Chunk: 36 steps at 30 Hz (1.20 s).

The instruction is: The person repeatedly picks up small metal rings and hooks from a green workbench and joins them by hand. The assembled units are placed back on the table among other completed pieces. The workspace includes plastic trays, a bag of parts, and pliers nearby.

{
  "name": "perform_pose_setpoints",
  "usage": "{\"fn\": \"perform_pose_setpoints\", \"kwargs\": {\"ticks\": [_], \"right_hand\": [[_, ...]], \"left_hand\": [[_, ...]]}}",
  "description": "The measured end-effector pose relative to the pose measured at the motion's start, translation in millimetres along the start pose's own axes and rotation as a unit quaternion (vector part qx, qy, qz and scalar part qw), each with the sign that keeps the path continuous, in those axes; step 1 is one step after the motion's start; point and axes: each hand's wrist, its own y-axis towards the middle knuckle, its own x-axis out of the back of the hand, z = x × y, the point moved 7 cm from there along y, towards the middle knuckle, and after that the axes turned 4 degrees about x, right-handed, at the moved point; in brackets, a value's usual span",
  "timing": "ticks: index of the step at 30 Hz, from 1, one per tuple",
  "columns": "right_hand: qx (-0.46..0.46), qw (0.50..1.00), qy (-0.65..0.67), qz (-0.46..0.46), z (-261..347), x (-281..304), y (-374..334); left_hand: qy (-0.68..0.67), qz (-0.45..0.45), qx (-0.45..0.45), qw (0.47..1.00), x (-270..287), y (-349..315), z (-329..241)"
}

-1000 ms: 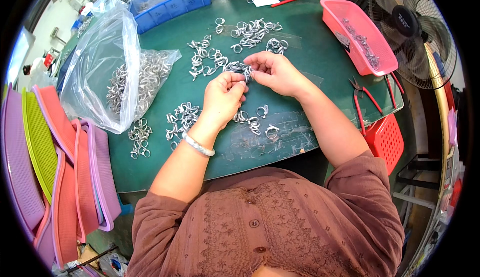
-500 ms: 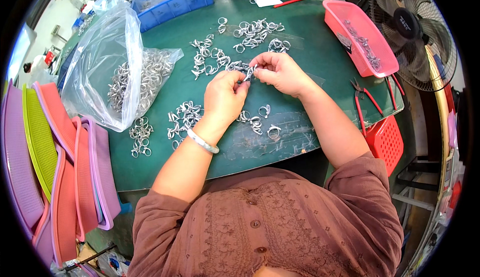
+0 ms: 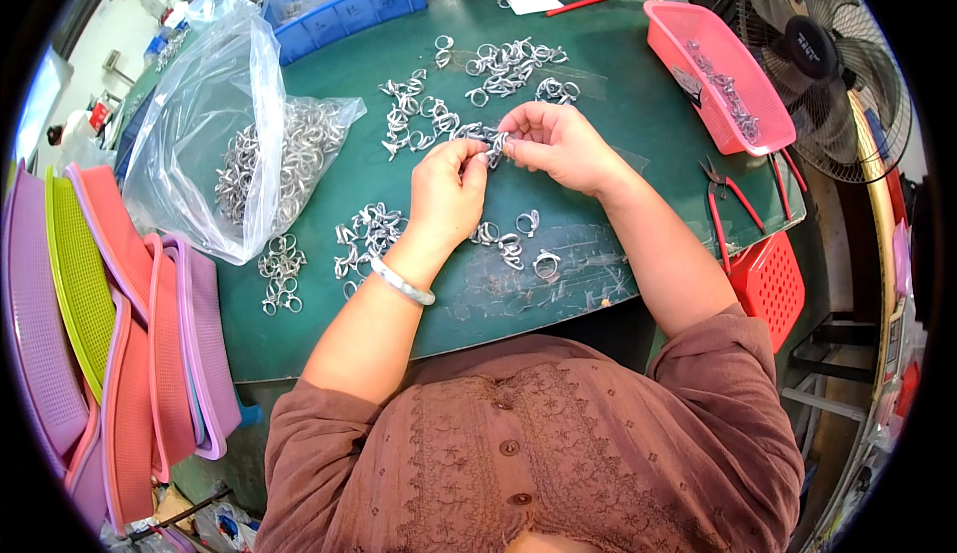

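Over the middle of the green table [image 3: 608,244], my two hands meet at a small cluster of silver-grey metal rings [image 3: 482,135]. My left hand [image 3: 449,191], with a pale bangle at its wrist, pinches the cluster between thumb and forefinger. From the other side my right hand [image 3: 560,146] grips a ring of it with thumb and fingertips; the exact contact is partly hidden. Beyond the hands lie loose ring piles [image 3: 510,66], and another ring pile [image 3: 371,228] sits beside my left forearm. A few separate rings [image 3: 545,265] rest nearer my body.
At left stand a clear plastic bag [image 3: 264,219] of rings and several stacked plastic baskets [image 3: 199,324]. A blue crate [image 3: 349,16] is at the back. To the right are a pink basket [image 3: 670,39] holding rings, red-handled pliers [image 3: 715,216], a red stool [image 3: 773,289] and a fan [image 3: 809,46].
My left hand has shifted slightly, its thumb now further from the right hand. The held cluster has turned a little between the fingers. The piles lie unchanged.
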Motion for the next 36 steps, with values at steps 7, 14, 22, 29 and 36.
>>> {"fn": "perform_pose_setpoints", "kwargs": {"ticks": [7,14,22,29,36], "right_hand": [[-0.015,0.999,0.03,-0.024,2,2,-1],[-0.03,0.999,0.024,-0.007,-3,1,-1],[0.03,0.999,-0.034,-0.01,1,2,1],[0.034,0.997,0.057,-0.045,6,7,1],[0.101,0.988,0.12,-0.008,18,3,-2]], "left_hand": [[0.032,-0.003,-0.019,0.999,0,0,-4],[0.047,-0.01,-0.054,0.997,2,-1,-12],[0.049,0.004,-0.084,0.995,-2,-4,-13],[0.062,0.019,-0.095,0.993,-3,-7,-18],[-0.044,0.044,0.008,0.998,-3,-4,-9]]}}
